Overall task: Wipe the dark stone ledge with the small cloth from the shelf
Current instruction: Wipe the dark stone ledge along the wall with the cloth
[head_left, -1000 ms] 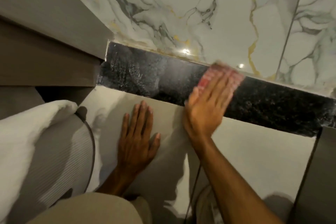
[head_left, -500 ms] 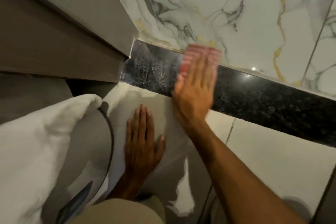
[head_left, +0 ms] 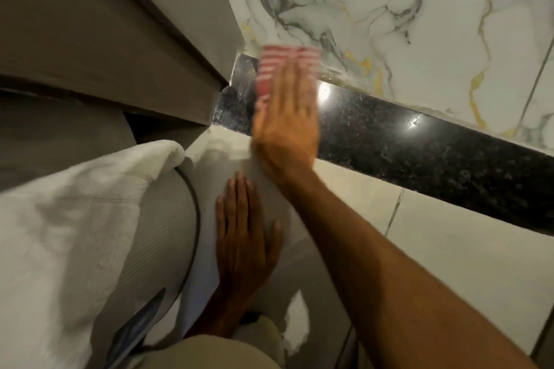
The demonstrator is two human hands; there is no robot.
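Presently | right hand [head_left: 284,129], fingers flat, presses striped cloth [head_left: 280,66] onto left end of dark stone ledge [head_left: 419,147], for full contact | left hand [head_left: 242,237] flat on pale tile [head_left: 464,249], likely bracing.

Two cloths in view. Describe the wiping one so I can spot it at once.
Find the dark stone ledge below the veined marble wall. At its left end, under the flat right hand, lies the small cloth. It is red-and-white striped, unlike the big plain white towel lower left.
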